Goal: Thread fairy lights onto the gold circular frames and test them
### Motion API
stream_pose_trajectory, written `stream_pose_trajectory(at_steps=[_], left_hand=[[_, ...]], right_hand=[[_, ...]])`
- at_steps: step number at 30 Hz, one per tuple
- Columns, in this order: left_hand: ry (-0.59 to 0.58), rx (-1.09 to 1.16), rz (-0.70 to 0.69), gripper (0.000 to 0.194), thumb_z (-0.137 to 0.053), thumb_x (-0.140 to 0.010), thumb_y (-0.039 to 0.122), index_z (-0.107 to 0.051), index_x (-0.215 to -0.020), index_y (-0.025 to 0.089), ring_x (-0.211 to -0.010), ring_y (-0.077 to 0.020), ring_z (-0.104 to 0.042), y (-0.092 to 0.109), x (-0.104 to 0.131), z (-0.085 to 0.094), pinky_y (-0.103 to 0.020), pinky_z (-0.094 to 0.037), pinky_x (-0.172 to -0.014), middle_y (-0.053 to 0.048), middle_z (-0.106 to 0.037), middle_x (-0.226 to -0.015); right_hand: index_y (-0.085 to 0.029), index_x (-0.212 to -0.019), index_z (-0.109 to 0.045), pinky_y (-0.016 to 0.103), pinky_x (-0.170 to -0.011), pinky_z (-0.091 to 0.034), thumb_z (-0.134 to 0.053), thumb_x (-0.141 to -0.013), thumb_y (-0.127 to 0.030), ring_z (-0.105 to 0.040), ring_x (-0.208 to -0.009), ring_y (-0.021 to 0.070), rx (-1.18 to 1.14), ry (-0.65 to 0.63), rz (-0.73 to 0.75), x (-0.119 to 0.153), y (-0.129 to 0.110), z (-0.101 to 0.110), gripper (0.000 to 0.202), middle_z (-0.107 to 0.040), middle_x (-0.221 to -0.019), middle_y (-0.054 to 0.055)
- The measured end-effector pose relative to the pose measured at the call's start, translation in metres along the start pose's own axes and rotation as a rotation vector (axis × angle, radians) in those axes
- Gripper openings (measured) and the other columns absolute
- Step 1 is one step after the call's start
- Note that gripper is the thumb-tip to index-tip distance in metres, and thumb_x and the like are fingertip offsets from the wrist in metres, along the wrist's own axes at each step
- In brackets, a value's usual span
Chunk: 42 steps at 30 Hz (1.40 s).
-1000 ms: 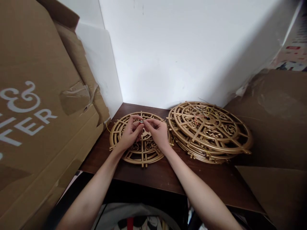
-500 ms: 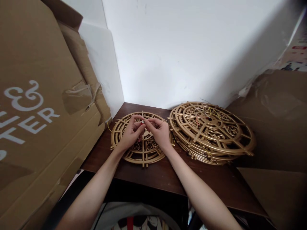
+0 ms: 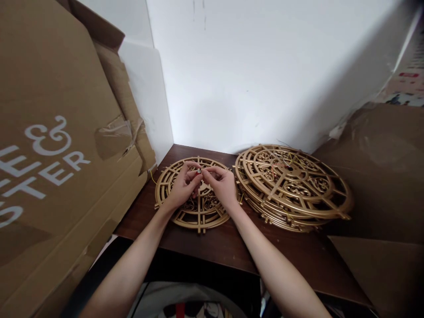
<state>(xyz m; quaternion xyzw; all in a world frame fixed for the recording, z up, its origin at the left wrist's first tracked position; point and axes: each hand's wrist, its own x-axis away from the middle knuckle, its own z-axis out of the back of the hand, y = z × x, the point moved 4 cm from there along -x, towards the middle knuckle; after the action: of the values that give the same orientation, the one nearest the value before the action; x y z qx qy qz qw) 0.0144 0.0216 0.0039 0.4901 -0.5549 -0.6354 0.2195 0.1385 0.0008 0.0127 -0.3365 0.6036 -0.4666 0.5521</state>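
Over the upper middle of a round gold openwork disc [image 3: 199, 220], my two hands meet with their fingertips close together. My left hand [image 3: 182, 187] is closed, thumb and fingers pinching a tiny part [image 3: 199, 171] with a pale metallic top and a bit of red below it. My right hand [image 3: 223, 183] is closed too, its thumb and index finger pinched at the same small part. The part is too small to name, and whatever lies inside the fingers is hidden. The disc lies flat on the dark brown tabletop beneath both hands.
On the right stands a stack of similar gold discs [image 3: 291, 190], with thin yellow and red wires on top. A large cardboard box [image 3: 66, 176] rises on the left, another cardboard box [image 3: 380, 172] on the right. A white wall [image 3: 251, 75] closes off the back.
The view has shifted slightly, so everything sits a little lower and further right. My hands keep their pinch over the disc, with only small finger movement.
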Motion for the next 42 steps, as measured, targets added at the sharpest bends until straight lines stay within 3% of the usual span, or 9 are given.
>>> stream_pose_trajectory(at_steps=[12, 26, 31, 36, 42], left_hand=[[-0.020, -0.028, 0.003, 0.023, -0.060, -0.088, 0.034, -0.044, -0.101, 0.024, -0.036, -0.0038, -0.039, 0.000, 0.000, -0.001, -0.012, -0.037, -0.033, 0.012, -0.045, -0.054], [-0.047, -0.016, -0.025, 0.020, -0.060, -0.089, 0.033, -0.044, -0.097, 0.023, -0.035, -0.0035, -0.040, -0.003, -0.001, 0.001, -0.013, -0.039, -0.033, 0.012, -0.046, -0.055], [-0.024, 0.004, -0.007, 0.021, -0.062, -0.087, 0.033, -0.045, -0.095, 0.023, -0.035, -0.0038, -0.041, -0.002, -0.002, 0.000, -0.013, -0.039, -0.033, 0.011, -0.049, -0.055], [0.028, 0.092, 0.009, 0.024, -0.063, -0.086, 0.032, -0.043, -0.096, 0.023, -0.038, -0.0041, -0.043, 0.001, -0.002, 0.002, -0.013, -0.040, -0.034, 0.009, -0.057, -0.062], [0.164, 0.247, 0.009, 0.030, -0.066, -0.083, 0.032, -0.040, -0.096, 0.024, -0.043, -0.0056, -0.044, 0.000, -0.006, 0.015, -0.013, -0.037, -0.034, 0.005, -0.063, -0.069]], right_hand=[[-0.015, -0.072, -0.066, 0.022, -0.046, -0.027, -0.063, -0.077, -0.038, -0.035, -0.047, 0.0080, 0.019, -0.006, 0.026, 0.000, 0.001, 0.000, 0.024, -0.044, -0.050, -0.005], [-0.016, -0.066, -0.062, 0.022, -0.047, -0.024, -0.063, -0.077, -0.033, -0.032, -0.047, 0.0071, 0.004, -0.014, 0.058, -0.001, -0.002, 0.001, 0.020, -0.040, -0.049, -0.007], [-0.016, -0.070, -0.064, 0.022, -0.046, -0.028, -0.065, -0.078, -0.035, -0.038, -0.046, 0.0076, -0.024, -0.030, 0.029, -0.001, 0.002, 0.000, 0.021, -0.048, -0.049, -0.005], [-0.018, -0.080, -0.070, 0.023, -0.051, -0.040, -0.072, -0.074, -0.034, -0.052, -0.052, 0.0102, -0.253, -0.071, -0.040, -0.004, 0.000, 0.000, 0.017, -0.062, -0.057, -0.002], [-0.021, -0.081, -0.074, 0.030, -0.075, -0.053, -0.079, -0.065, -0.027, -0.065, -0.070, 0.0136, -0.446, -0.080, -0.124, -0.009, 0.007, 0.002, 0.018, -0.073, -0.078, 0.001]])
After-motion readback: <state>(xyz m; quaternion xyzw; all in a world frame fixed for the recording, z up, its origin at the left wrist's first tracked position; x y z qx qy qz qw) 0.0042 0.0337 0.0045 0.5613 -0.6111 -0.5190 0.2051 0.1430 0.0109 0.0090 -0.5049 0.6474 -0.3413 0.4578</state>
